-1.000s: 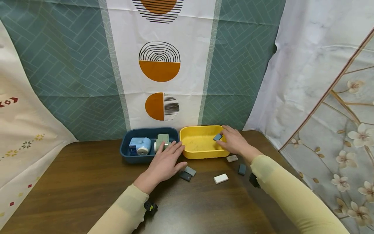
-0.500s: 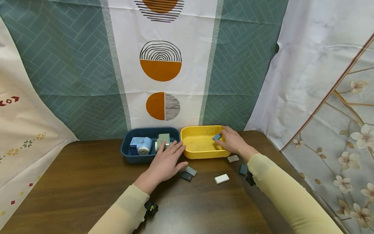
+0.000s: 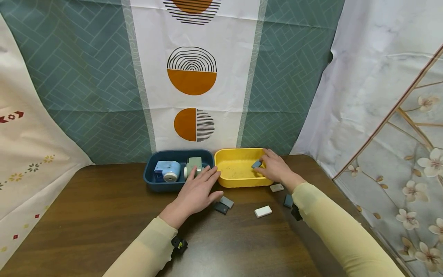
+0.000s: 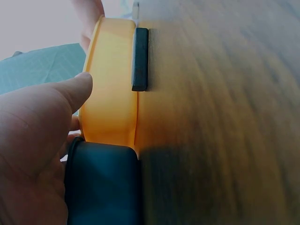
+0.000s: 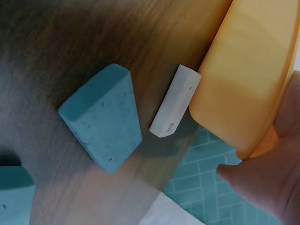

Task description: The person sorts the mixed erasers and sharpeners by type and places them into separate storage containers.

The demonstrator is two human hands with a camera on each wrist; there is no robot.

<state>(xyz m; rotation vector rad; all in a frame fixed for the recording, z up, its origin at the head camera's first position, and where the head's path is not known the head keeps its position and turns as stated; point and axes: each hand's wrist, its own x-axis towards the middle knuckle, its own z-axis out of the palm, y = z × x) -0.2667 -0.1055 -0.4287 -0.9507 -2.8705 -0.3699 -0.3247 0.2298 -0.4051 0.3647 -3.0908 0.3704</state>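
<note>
My right hand [image 3: 276, 168] reaches over the right rim of the yellow bin [image 3: 230, 183] and pinches a small blue eraser [image 3: 257, 164] between thumb and fingers, inside the bin. In the right wrist view the bin's wall hides the fingertips. My left hand [image 3: 194, 192] lies with fingers spread and straight over the front right corner of the dark blue bin [image 3: 162, 188], its fingertips near the yellow bin. The blue bin contains a light blue toy-like camera [image 3: 167, 171] and a green one [image 3: 193, 164], partly covered by my left fingers.
A dark eraser [image 3: 221, 208] and a grey eraser [image 3: 226, 202] lie beside my left thumb. White eraser [image 3: 263, 211], pale eraser [image 3: 277, 187] and slate-blue eraser [image 5: 104, 119] lie before the yellow bin. A patterned cloth [image 3: 192, 130] hangs behind the brown table [image 3: 104, 215].
The right hand and blue eraser have shifted slightly left within the yellow bin. My left hand keeps its place at the blue bin; the head view has turned slightly.
</note>
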